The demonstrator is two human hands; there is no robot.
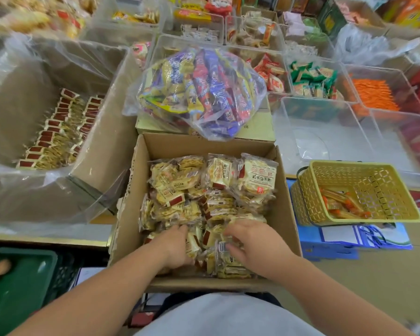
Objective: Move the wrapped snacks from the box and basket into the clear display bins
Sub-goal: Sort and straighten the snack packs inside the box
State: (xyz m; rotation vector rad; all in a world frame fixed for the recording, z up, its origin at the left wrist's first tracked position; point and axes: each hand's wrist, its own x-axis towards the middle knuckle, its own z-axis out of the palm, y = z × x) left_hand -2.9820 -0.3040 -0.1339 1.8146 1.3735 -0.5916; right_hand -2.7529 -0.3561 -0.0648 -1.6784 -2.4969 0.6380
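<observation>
An open cardboard box [285,202] in front of me holds many pale yellow wrapped snacks [214,187]. Both my hands are down in its near end. My left hand [177,246] curls its fingers into the packets on the left. My right hand [250,241] curls over packets on the right, fingertips hidden among the wrappers. A yellow plastic basket [374,175] to the right holds a few orange wrapped snacks [342,204]. At left, a large clear display bin [87,180] holds rows of the same snacks [56,134]. An empty clear bin [325,137] stands behind the basket.
A clear bag of colourful snack packs [204,93] lies on a carton behind the box. More clear bins with red, green and orange snacks [374,93] fill the back right. A green crate [22,282] sits at lower left, a blue folder [337,238] under the basket.
</observation>
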